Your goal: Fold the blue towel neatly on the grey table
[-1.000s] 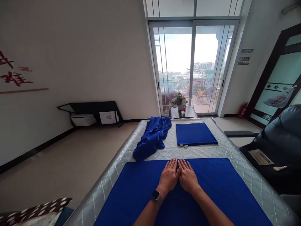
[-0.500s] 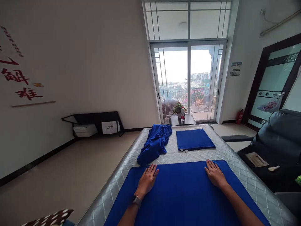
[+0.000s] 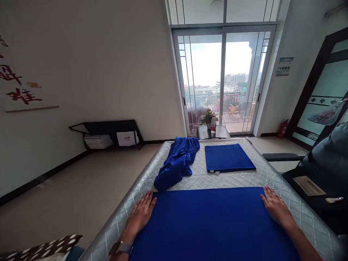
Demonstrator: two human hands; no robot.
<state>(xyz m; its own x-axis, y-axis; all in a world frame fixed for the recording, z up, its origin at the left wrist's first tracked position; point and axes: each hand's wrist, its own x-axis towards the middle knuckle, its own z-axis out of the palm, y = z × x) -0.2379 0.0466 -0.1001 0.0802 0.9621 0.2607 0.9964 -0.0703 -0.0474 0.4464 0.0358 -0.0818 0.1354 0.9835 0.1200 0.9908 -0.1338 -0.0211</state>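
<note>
A large blue cloth lies spread flat over the near part of a quilted silver-white mattress. At its far left corner my left hand rests palm down, fingers stretched out; a watch is on that wrist. My right hand lies flat on the far right corner, fingers extended. Neither hand grips anything. Beyond the spread cloth, a crumpled blue cloth sits on the left, its lower end close to the spread cloth's edge. To its right is a neatly folded blue cloth with small white tags.
A small table with a plant and a bottle stands past the mattress, before sliding glass doors. On the right is a black armchair holding a brown packet. A polka-dot cushion shows at lower left.
My hands have slid apart across the spread cloth, the left one leftward and the right one rightward, out to its far corners. The view has tilted slightly down.
</note>
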